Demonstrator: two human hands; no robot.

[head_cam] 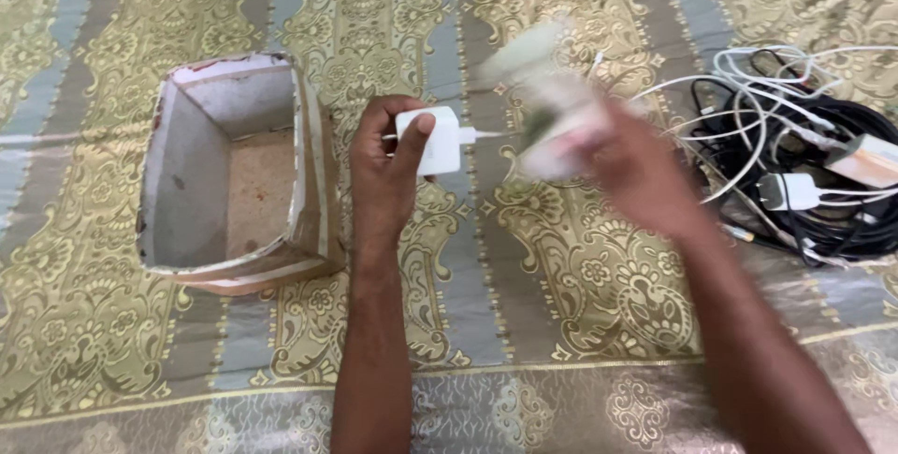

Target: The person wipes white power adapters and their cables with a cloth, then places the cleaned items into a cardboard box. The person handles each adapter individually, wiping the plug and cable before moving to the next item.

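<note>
— What has the left hand (388, 169) got?

— A white charger block (429, 139). The grip is closed on it: thumb laid across the front face, the other digits curled behind. It is held just above the patterned cloth (599, 304), a little right of the box.

— Which box?

— An open cardboard box (234, 169), grey inside with a brownish floor, standing on the cloth just left of that hand. Nothing shows in it.

— Does anything come out of the charger?

— A thin white cable (491, 134) leaves its right side and runs towards the right hand (636, 169).

— And the right hand's grip?

— That hand is blurred by motion. A pale, smeared shape sits at its fingertips, up and to the left of the palm, but I cannot tell whether the grip is closed on it or loose.

— What lies past it?

— A tangle of cables (795, 155) at the right edge, white leads over thick black ones, with a second small white adapter (790, 190) in the heap. The tangle lies on the same gold and grey-blue cloth, well apart from the box.
</note>
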